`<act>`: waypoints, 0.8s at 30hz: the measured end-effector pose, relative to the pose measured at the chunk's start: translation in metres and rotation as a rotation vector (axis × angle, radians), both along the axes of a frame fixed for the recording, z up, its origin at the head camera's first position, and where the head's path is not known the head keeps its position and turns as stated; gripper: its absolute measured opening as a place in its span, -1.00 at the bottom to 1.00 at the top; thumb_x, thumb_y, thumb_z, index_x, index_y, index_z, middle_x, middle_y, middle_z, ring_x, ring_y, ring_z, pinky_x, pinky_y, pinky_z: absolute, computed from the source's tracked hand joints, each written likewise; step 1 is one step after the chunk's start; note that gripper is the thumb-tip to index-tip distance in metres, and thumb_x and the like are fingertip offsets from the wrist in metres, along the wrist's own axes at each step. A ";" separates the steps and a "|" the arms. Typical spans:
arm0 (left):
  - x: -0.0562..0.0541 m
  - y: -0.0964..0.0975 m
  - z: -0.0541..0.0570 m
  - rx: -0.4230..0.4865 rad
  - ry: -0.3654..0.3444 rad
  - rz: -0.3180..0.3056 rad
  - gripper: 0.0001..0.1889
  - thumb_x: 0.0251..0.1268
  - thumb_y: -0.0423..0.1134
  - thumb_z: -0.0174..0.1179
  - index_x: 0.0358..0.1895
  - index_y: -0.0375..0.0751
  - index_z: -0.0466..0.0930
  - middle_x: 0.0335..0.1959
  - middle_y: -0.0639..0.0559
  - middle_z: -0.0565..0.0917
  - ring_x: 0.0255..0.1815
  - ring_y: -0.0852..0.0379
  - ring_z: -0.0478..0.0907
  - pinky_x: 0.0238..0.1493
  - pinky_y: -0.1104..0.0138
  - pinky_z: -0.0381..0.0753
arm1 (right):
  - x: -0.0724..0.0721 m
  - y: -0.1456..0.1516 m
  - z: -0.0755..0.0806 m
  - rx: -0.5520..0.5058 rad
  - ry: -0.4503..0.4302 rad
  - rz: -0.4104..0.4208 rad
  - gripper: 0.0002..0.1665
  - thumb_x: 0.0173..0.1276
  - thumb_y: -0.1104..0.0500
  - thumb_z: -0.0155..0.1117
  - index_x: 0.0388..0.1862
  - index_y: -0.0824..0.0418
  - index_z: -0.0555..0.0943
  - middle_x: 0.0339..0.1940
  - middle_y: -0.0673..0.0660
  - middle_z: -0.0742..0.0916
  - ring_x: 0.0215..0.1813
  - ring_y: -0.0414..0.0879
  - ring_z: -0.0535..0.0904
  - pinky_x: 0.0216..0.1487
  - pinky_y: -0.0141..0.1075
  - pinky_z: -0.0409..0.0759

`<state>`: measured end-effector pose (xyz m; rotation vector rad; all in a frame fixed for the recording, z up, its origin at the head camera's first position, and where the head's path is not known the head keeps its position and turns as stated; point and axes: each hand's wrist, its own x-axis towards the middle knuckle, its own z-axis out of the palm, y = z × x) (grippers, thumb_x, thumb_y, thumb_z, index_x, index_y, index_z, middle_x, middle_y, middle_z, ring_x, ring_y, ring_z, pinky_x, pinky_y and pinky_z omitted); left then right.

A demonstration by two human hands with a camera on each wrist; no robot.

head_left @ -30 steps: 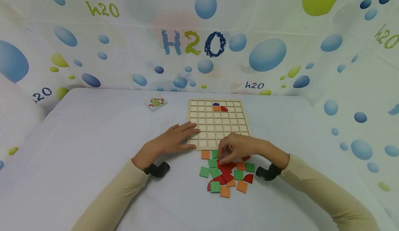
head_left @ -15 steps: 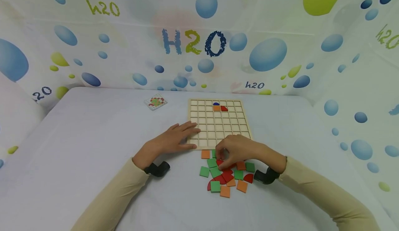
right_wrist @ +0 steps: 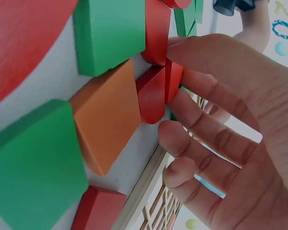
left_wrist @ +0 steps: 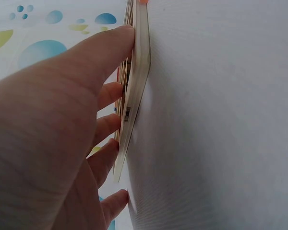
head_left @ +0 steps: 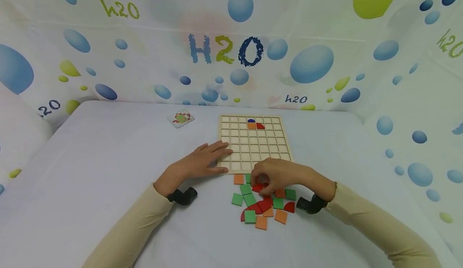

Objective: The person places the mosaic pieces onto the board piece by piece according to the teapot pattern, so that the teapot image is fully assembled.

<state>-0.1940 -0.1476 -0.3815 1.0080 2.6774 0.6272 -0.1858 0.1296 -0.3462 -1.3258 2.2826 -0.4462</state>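
Note:
My left hand point(head_left: 202, 161) lies with spread fingers on the left front edge of a wooden grid board point(head_left: 260, 137); the left wrist view shows the thumb on the frame. My right hand point(head_left: 278, 171) bends over a heap of flat pieces before the board. Its thumb and index fingertip stand on either side of a red piece with a curved edge point(head_left: 257, 187), partly hidden by the hand. Close by lie an orange square point(right_wrist: 108, 115) and a green square point(right_wrist: 110, 33). On the board sit a blue half-round piece point(head_left: 251, 120), an orange square point(head_left: 251, 126) and a red quarter-round piece point(head_left: 260, 126).
A small pattern card point(head_left: 181, 118) lies behind and left of the board on the white cloth point(head_left: 119, 151). Several green squares point(head_left: 237, 199), orange squares point(head_left: 261, 222) and red pieces point(head_left: 289, 207) spread toward the front. A printed backdrop point(head_left: 162, 51) rises behind.
My right hand has shifted a little within the heap, its thumb moving slightly toward the front and right. Red pieces under it have slid slightly. The left hand stays put.

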 end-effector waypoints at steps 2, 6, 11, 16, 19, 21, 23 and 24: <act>0.000 0.000 0.000 -0.001 -0.001 0.001 -0.35 0.39 0.04 0.16 0.47 -0.08 0.26 0.53 -0.11 0.18 0.56 -0.11 0.00 0.46 -0.14 0.00 | 0.000 0.000 0.000 -0.005 -0.004 -0.001 -0.81 0.19 0.12 0.48 -0.21 0.07 0.70 -0.32 -0.12 0.63 -0.32 -0.28 0.46 -0.30 -0.45 0.49; 0.000 -0.001 -0.001 0.006 -0.002 -0.002 -0.35 0.39 0.05 0.16 0.47 -0.08 0.26 0.52 -0.12 0.18 0.56 -0.11 0.00 0.46 -0.14 0.00 | -0.003 0.001 0.000 -0.033 -0.034 -0.001 -0.80 0.20 0.16 0.45 -0.18 0.09 0.70 -0.28 -0.09 0.64 -0.31 -0.26 0.49 -0.26 -0.45 0.52; -0.001 -0.001 -0.002 0.009 0.003 -0.008 -0.35 0.40 0.05 0.15 0.47 -0.10 0.26 0.52 -0.13 0.18 0.56 -0.12 0.01 0.46 -0.14 0.00 | -0.008 0.002 0.002 -0.098 -0.060 0.004 -0.80 0.22 0.23 0.41 -0.15 0.14 0.70 -0.25 -0.05 0.65 -0.25 -0.20 0.53 -0.20 -0.41 0.56; -0.002 -0.001 -0.003 0.006 -0.003 -0.005 -0.35 0.40 0.05 0.15 0.47 -0.09 0.26 0.53 -0.12 0.18 0.57 -0.11 0.00 0.46 -0.15 -0.01 | -0.015 0.001 0.004 -0.123 -0.059 -0.031 -0.79 0.24 0.25 0.40 -0.12 0.17 0.69 -0.22 -0.02 0.65 -0.21 -0.16 0.54 -0.13 -0.36 0.59; -0.001 -0.001 -0.002 0.007 -0.009 -0.001 -0.35 0.40 0.05 0.15 0.47 -0.08 0.26 0.53 -0.12 0.17 0.57 -0.10 -0.01 0.46 -0.15 -0.02 | -0.020 0.001 0.005 -0.137 -0.050 -0.042 -0.78 0.23 0.27 0.37 -0.12 0.17 0.68 -0.22 0.00 0.65 -0.22 -0.14 0.55 -0.13 -0.33 0.60; 0.000 -0.001 -0.002 0.010 -0.013 0.001 -0.35 0.39 0.05 0.16 0.47 -0.08 0.26 0.53 -0.11 0.17 0.57 -0.10 -0.01 0.46 -0.15 -0.03 | -0.024 0.000 0.004 -0.149 -0.037 -0.045 -0.78 0.23 0.29 0.36 -0.12 0.18 0.68 -0.22 -0.01 0.65 -0.23 -0.13 0.55 -0.13 -0.32 0.61; 0.000 -0.001 -0.001 0.009 -0.014 0.002 -0.35 0.39 0.04 0.17 0.47 -0.07 0.26 0.53 -0.11 0.16 0.57 -0.10 -0.02 0.47 -0.14 -0.03 | -0.029 -0.001 0.004 -0.158 -0.027 -0.049 -0.77 0.21 0.30 0.35 -0.12 0.19 0.68 -0.22 0.00 0.65 -0.23 -0.11 0.56 -0.14 -0.32 0.63; 0.000 -0.001 -0.001 0.008 -0.011 0.001 -0.35 0.39 0.05 0.16 0.47 -0.07 0.26 0.53 -0.11 0.17 0.57 -0.10 -0.01 0.46 -0.15 -0.03 | -0.031 -0.001 0.004 -0.164 -0.022 -0.047 -0.77 0.22 0.30 0.35 -0.12 0.20 0.68 -0.22 0.00 0.65 -0.23 -0.10 0.57 -0.14 -0.31 0.64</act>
